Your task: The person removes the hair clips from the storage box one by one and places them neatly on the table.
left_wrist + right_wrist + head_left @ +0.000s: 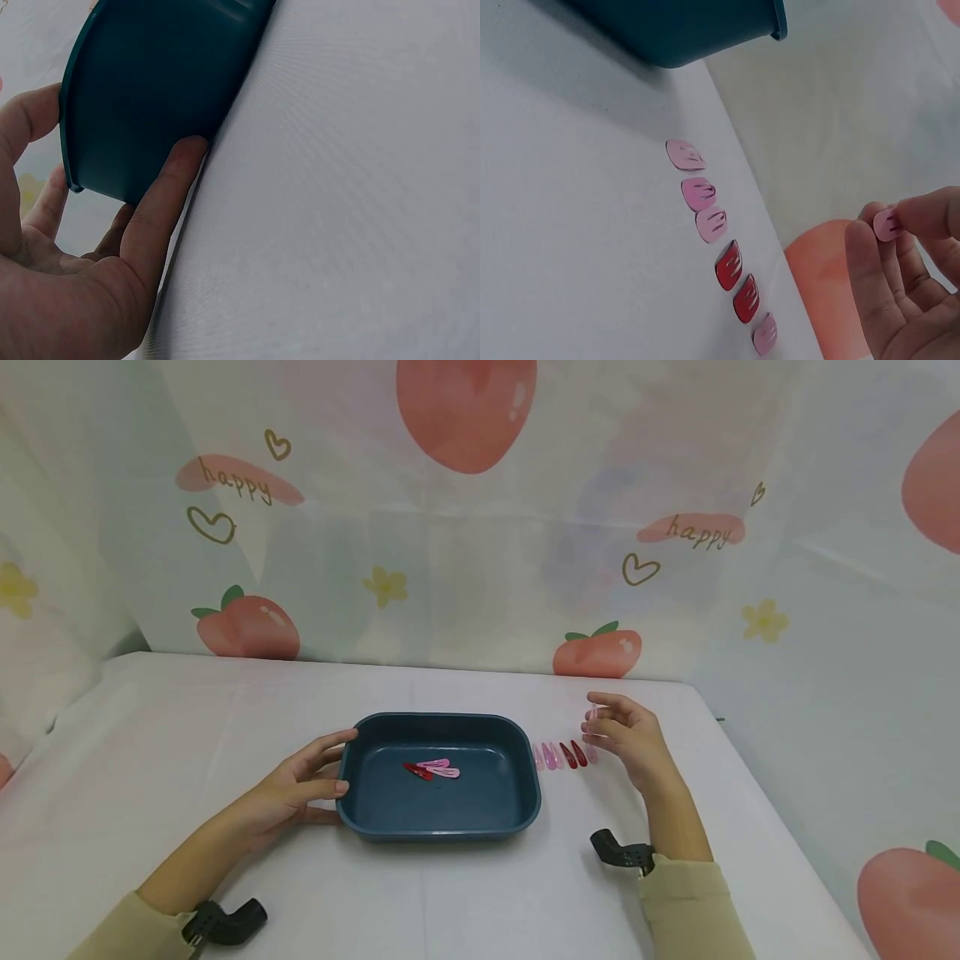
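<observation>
My right hand (624,733) is raised above the right end of a row of snap hair clips and pinches a pink hair clip (887,224) between thumb and fingertip. My left hand (288,785) rests spread fingers against the left side of a dark blue tray (438,827), touching its rim and outer wall. Inside the tray lie two pink hair clips (444,772) and a red hair clip (417,771), close together. Beside the tray's right wall the row on the table holds several pink clips (699,193) and two red clips (730,265).
A white cloth covers the table (465,902). Behind it hangs a pale curtain (465,543) printed with peaches, hearts and flowers. Black wrist-worn mounts sit on both forearms, the left mount (225,922) and the right mount (622,852).
</observation>
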The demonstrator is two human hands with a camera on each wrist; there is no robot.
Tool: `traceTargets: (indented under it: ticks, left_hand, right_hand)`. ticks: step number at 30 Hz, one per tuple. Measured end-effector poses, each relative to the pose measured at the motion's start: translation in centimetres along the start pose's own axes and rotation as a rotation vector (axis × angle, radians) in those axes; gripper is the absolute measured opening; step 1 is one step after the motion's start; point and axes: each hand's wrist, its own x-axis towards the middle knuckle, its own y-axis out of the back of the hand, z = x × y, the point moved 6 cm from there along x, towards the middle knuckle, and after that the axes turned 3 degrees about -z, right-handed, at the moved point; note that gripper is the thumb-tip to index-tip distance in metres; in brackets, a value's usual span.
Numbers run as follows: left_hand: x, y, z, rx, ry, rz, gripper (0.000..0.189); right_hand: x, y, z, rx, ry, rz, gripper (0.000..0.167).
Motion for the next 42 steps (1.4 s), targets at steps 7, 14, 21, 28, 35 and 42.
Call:
traceTargets:
  ticks: [7,14,21,28,35,42]
  left_hand:
    - [-0.1,-0.1,0.1,0.000,0.003,0.002,0.071]
    - [-0.1,0.0,0.2,0.002,-0.003,0.003,0.070]
    - [0.0,0.1,0.2,0.004,-0.008,0.005,0.070]
    - [-0.1,-0.2,0.3,0.008,-0.021,-0.011,0.069]
    - [-0.2,-0.2,0.3,0.009,-0.023,-0.008,0.069]
    - [-0.2,-0.2,0.4,0.009,-0.029,-0.012,0.069]
  right_hand:
    - [0.2,0.9,1.2,-0.039,-0.074,0.051,0.044]
    - [0.2,1.7,2.3,-0.161,-0.131,0.091,0.045]
    - [0.3,2.2,3.0,-0.297,-0.131,0.109,0.043]
    - [0.5,2.4,3.7,-0.387,-0.156,0.089,0.042]
    - [0.5,2.3,4.1,-0.472,-0.194,0.062,0.041]
    - [0.3,2.2,4.4,-0.526,-0.231,0.042,0.043]
